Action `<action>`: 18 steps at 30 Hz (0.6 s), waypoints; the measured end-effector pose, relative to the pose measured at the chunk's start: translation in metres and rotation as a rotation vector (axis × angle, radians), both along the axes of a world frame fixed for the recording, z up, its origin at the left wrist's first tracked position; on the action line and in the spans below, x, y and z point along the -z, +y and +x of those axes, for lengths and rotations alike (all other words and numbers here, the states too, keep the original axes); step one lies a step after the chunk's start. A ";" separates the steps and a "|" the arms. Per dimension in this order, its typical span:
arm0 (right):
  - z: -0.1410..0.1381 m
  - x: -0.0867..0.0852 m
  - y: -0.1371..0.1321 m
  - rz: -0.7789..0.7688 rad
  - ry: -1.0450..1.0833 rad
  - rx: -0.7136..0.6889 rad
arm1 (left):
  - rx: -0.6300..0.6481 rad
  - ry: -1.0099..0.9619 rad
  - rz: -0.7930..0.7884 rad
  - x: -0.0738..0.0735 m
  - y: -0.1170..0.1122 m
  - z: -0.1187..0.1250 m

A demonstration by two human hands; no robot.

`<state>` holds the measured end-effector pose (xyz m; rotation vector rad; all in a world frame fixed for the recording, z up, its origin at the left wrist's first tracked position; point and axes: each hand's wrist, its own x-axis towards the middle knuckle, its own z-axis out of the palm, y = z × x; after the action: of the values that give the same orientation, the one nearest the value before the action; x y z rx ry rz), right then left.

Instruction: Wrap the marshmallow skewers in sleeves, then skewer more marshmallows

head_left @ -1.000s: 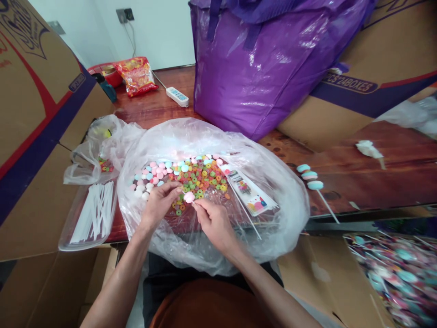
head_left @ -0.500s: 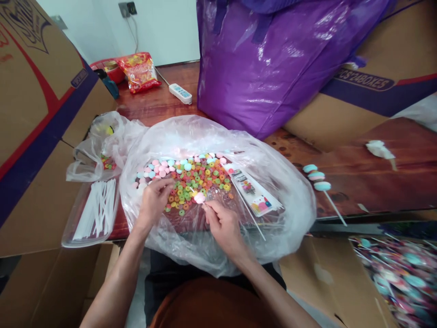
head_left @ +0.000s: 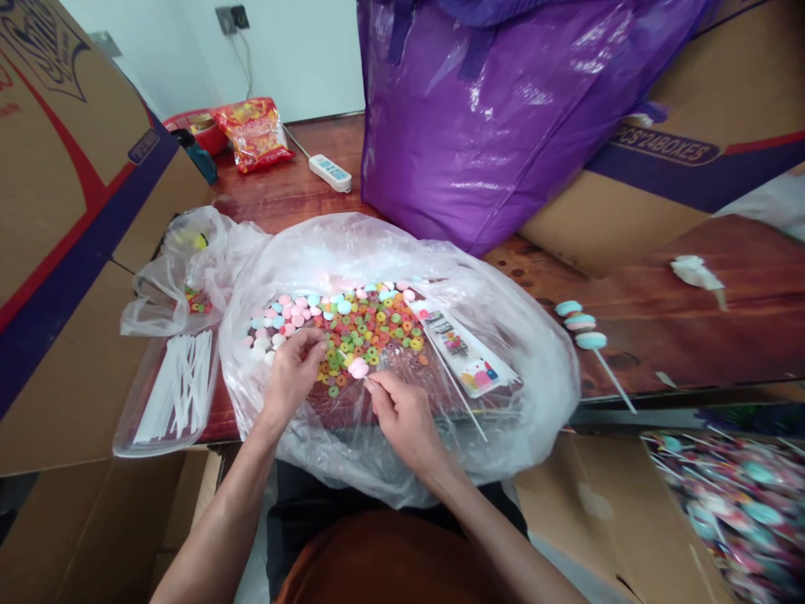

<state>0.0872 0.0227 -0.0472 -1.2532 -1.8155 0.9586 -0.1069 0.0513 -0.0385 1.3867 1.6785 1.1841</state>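
In the head view my right hand [head_left: 402, 411] pinches a thin white stick with pink candies [head_left: 358, 368] threaded near its far end. It holds this candy stick low over the near edge of a pile of coloured candy rings [head_left: 377, 323]. My left hand [head_left: 295, 365] is to the left of the candy stick, its thumb and fingertips drawn together over the rings. Whatever is between those fingertips, if anything, is too small to make out. Pink, blue and white round candies [head_left: 295, 310] lie behind the left hand. A clear plastic bag [head_left: 352, 239] spreads beneath and around the sweets.
White sticks fill a clear tray [head_left: 135, 432] on the left; a printed packet [head_left: 456, 344] lies right of the rings. A finished candy skewer [head_left: 584, 327] rests near the table's right edge. A purple bag [head_left: 478, 126] and cardboard boxes [head_left: 63, 352] surround the workspace.
My right hand has moved slightly left with the candy stick, bringing its tip closer to my left hand. My left hand has shifted a little to the right, fingers still together.
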 end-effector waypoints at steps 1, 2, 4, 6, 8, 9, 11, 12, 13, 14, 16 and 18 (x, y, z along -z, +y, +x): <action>-0.001 -0.001 0.000 0.004 0.003 -0.005 | 0.000 -0.059 -0.005 -0.001 -0.002 0.003; -0.002 -0.001 0.000 0.006 0.006 -0.008 | 0.005 -0.114 -0.003 -0.003 -0.003 0.006; -0.004 -0.002 0.001 0.009 0.008 -0.012 | 0.018 -0.214 -0.003 -0.005 -0.006 0.013; -0.004 -0.002 0.001 0.014 -0.001 -0.014 | 0.022 -0.296 -0.021 -0.007 -0.009 0.018; -0.004 -0.001 0.001 0.022 -0.016 -0.020 | 0.012 -0.361 -0.045 -0.007 -0.011 0.020; -0.004 -0.001 0.001 0.025 -0.019 -0.021 | 0.005 -0.386 -0.053 -0.006 -0.011 0.021; -0.004 0.000 0.001 0.032 -0.007 -0.016 | -0.017 -0.436 -0.062 -0.004 -0.013 0.021; -0.004 0.001 0.001 0.037 0.004 -0.011 | -0.029 -0.470 -0.071 -0.004 -0.013 0.021; -0.005 0.002 0.000 0.045 0.016 -0.005 | -0.037 -0.513 -0.089 -0.003 -0.014 0.022; -0.006 0.002 0.000 0.056 0.027 0.004 | -0.042 -0.564 -0.113 -0.003 -0.015 0.023; -0.008 0.003 -0.001 0.078 0.048 0.019 | -0.040 -0.675 -0.167 -0.004 -0.018 0.026; -0.009 0.003 -0.002 0.089 0.077 0.030 | -0.030 -0.756 -0.212 -0.005 -0.021 0.031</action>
<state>0.0779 0.0206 -0.0501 -1.1698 -1.7557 0.8882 -0.0763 0.0300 -0.0337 0.6515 1.2269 1.2844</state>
